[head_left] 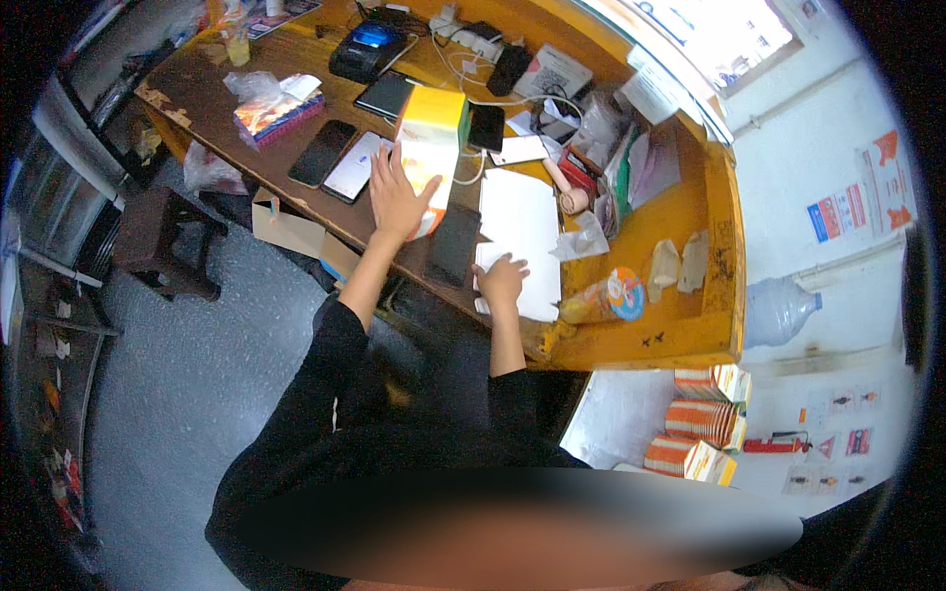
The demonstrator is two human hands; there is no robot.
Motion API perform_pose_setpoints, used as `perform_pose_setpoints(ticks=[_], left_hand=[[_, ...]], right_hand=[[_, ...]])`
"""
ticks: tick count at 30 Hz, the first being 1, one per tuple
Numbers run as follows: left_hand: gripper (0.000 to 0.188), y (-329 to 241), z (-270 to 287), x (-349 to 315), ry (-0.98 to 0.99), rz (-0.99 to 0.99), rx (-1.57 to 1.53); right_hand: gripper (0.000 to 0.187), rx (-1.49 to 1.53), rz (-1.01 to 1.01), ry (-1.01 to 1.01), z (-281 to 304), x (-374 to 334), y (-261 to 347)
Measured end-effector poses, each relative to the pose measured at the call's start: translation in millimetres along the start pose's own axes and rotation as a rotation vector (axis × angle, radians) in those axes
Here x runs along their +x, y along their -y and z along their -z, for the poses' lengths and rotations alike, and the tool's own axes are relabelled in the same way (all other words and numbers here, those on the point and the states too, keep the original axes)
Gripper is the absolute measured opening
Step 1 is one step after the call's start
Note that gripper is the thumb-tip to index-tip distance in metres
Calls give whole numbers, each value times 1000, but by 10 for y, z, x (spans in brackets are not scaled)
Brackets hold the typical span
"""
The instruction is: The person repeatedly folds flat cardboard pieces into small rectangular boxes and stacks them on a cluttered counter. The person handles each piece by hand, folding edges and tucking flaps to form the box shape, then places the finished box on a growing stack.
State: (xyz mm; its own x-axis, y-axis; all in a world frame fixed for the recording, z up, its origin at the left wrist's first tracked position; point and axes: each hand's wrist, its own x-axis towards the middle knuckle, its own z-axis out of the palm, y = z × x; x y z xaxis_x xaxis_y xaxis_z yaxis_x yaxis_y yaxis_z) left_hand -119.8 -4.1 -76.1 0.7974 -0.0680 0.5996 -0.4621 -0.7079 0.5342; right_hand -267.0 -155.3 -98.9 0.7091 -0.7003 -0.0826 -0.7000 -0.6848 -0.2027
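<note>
My left hand (396, 194) lies with spread fingers on a yellow, white and orange printed paperboard carton (434, 123). The carton stretches away from me across the desk, and I cannot tell how far it is folded. To its right are blank white paperboard pieces (522, 227) with notched edges. My right hand (503, 283) rests on their near left part, its fingers apart and slightly bent. Between the two hands there is a dark flat patch (454, 241) on the desk. A phone with a lit screen (352, 167) and a dark phone (323, 154) lie just left of my left hand.
The wooden desk (197, 89) carries a card printer-like black device (367, 49), a tissue-type box (279, 116), cables, and a clear cup (623, 294) lying at right. Stacked cartons (705, 422) stand lower right. A dark stool (168, 236) stands on the left floor.
</note>
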Motion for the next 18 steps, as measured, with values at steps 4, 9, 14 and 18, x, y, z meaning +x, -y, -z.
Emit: perform_pose_setpoints(ticks=[4, 9, 14, 18], left_hand=[[53, -56, 228, 128, 134, -183, 72], [48, -293, 594, 344, 280, -227, 74], [45, -407, 854, 425, 226, -346, 91], [39, -467, 986, 358, 109, -404, -4]], right_hand=[[53, 64, 113, -6, -104, -32, -119], [18, -281, 411, -187, -221, -19, -41], [11, -377, 513, -303, -225, -121, 54], [11, -288, 482, -403, -41, -167, 103]])
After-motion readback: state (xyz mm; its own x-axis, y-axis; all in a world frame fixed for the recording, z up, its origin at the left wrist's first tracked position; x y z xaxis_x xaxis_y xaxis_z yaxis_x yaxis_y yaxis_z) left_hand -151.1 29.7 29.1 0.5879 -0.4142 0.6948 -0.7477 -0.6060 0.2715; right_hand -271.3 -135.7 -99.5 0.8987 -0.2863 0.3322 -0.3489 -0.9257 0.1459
